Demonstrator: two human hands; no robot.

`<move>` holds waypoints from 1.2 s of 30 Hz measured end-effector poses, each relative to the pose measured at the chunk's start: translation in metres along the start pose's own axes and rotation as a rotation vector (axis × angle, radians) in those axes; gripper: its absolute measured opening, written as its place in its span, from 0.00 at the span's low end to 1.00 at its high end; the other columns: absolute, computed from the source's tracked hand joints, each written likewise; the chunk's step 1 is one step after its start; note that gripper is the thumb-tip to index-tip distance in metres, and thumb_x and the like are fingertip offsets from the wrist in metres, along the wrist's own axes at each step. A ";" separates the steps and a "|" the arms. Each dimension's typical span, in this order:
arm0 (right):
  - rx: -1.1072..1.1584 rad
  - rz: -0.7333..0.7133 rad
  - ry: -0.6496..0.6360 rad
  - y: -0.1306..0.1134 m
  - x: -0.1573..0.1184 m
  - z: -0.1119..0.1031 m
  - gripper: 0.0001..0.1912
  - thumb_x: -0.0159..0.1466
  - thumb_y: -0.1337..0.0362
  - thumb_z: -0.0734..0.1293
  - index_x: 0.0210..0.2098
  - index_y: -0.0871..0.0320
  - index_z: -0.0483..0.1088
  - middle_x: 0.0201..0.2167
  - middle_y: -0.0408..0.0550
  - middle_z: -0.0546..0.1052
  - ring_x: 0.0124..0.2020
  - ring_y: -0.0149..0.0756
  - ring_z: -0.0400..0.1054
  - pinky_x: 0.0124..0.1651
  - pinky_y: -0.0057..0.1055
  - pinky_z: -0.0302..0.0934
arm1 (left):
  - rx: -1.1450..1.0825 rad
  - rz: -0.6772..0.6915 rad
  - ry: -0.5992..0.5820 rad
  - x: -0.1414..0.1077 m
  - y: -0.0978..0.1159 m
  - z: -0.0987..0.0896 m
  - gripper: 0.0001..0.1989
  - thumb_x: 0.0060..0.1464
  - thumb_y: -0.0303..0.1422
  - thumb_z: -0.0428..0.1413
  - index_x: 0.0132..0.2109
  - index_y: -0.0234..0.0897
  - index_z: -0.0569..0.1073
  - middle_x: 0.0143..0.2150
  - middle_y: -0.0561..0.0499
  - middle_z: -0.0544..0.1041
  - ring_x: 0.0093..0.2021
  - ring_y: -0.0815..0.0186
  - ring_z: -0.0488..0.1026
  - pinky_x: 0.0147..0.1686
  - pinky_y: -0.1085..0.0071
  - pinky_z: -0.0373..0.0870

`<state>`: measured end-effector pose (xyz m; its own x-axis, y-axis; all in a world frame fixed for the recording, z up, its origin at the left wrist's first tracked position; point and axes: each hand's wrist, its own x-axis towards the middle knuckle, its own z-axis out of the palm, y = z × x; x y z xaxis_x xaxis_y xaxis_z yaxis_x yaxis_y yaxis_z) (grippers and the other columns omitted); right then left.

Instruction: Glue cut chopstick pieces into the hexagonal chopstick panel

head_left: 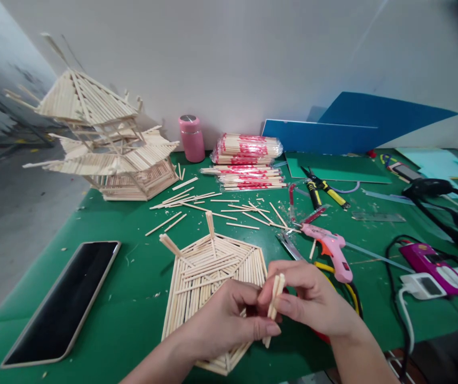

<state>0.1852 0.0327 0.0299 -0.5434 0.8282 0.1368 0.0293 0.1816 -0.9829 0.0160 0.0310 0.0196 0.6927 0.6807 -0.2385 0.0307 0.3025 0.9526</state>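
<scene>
Between the fingertips of both hands is a small bundle of short wooden sticks, tilted slightly from upright. My left hand pinches its lower part with thumb and fingers. Higher up, my right hand grips the same bundle between thumb and forefinger. Beneath the hands lies a flat hexagonal panel of wooden sticks; the hands cover part of its right side. Several loose short sticks rest on it, and two stick bundles stand up from its far-left edges.
A stick-built pagoda model stands at the back left, near a pink flask and packaged chopsticks. A phone lies left. To the right are a pink glue gun, yellow-handled pliers and a magenta power strip with cables.
</scene>
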 end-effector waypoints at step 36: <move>-1.015 0.299 0.406 0.057 -0.051 0.049 0.20 0.62 0.62 0.55 0.52 0.63 0.60 0.53 0.60 0.64 0.53 0.47 0.60 0.48 0.42 0.63 | 0.887 0.429 0.747 -0.043 -0.032 -0.031 0.03 0.47 0.25 0.55 0.31 0.35 0.73 0.27 0.50 0.75 0.28 0.68 0.72 0.29 0.76 0.67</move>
<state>0.1734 -0.0256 -0.0394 -0.0930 0.9879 0.1245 0.8799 0.1401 -0.4541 -0.0369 0.0129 -0.0064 0.1950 0.9154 0.3523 0.5819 -0.3971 0.7097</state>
